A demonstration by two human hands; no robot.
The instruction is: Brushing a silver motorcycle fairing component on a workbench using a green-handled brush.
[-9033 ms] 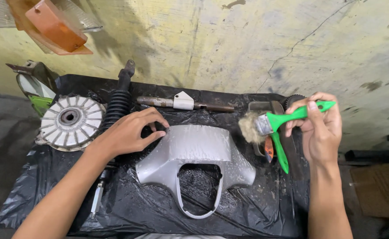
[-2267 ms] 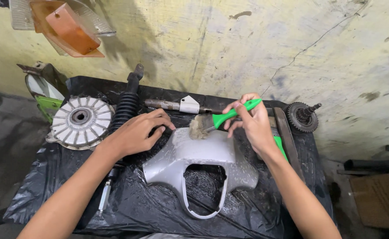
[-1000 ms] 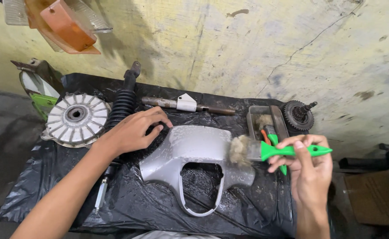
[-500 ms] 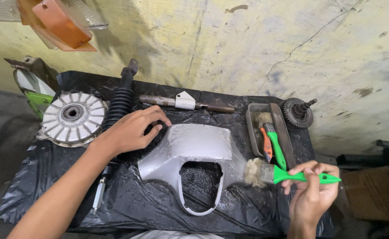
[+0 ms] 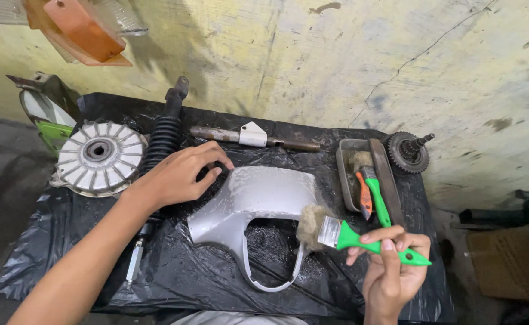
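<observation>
Black plastic sheet (image 5: 186, 277) covers bench w/ parts, cracked yellowish wall (image 5: 336, 60) behind

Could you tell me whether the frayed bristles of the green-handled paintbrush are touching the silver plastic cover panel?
Touching. In the head view, the bristles press against the silver plastic cover panel at its right edge, with no gap visible.

Silver cover panel (image 5: 258, 201) flat on plastic; green-handled brush (image 5: 354, 236) bristles touching it.
</observation>
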